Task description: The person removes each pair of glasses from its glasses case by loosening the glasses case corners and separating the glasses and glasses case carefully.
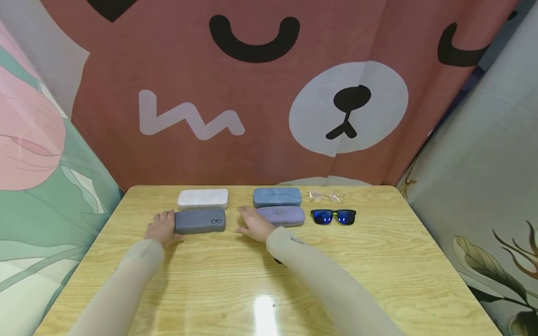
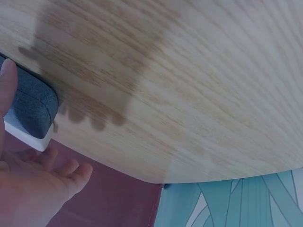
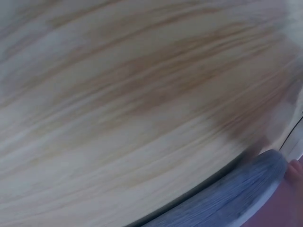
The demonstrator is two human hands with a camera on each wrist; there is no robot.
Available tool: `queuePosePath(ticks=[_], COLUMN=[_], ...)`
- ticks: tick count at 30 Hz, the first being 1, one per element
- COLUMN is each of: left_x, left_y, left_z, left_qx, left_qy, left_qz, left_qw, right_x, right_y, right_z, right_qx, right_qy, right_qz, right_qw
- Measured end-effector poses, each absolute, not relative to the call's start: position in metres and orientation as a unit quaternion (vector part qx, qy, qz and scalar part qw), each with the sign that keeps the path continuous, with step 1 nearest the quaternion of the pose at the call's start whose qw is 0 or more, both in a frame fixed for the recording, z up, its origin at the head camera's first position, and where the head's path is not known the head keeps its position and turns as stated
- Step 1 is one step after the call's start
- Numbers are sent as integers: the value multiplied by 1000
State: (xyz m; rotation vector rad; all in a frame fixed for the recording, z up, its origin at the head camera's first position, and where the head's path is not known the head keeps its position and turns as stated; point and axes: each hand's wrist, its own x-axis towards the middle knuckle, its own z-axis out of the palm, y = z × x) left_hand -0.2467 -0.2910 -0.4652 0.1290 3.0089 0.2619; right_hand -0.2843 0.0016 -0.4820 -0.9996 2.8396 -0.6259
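In the head view, my left hand (image 1: 161, 227) is at the left end of a dark grey glasses case (image 1: 197, 221) with a small glasses print. The left wrist view shows the thumb overlapping the grey case (image 2: 33, 104), the other fingers loosely extended past its end. My right hand (image 1: 255, 225) lies between the grey case and a purple glasses case (image 1: 282, 216), fingers pointing left, covering the purple case's left end. In the right wrist view, a bluish-purple case side (image 3: 227, 194) runs along the bottom, with a bit of the hand (image 3: 294, 176) at its end.
Behind these stand a white glasses case (image 1: 203, 199) and a blue one (image 1: 277, 197). Clear-lensed glasses (image 1: 325, 197) and blue-lensed sunglasses (image 1: 333, 217) lie to the right on the wooden table (image 1: 378, 280). A printed curtain (image 1: 252, 158) hangs along the back edge.
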Motion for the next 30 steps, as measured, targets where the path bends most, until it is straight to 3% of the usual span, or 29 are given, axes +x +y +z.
queuePosePath(ticks=[11, 30], left_x=[-254, -264], left_y=[-291, -294], left_z=[-465, -472], left_qx=[45, 28], left_qy=[991, 990], left_qz=[104, 101], left_qw=[70, 99], right_x=[-291, -302], right_y=[-24, -54], right_z=[-481, -489], right_qx=[-276, -268], right_qy=[925, 915], right_qz=[-238, -262], right_qw=[104, 147])
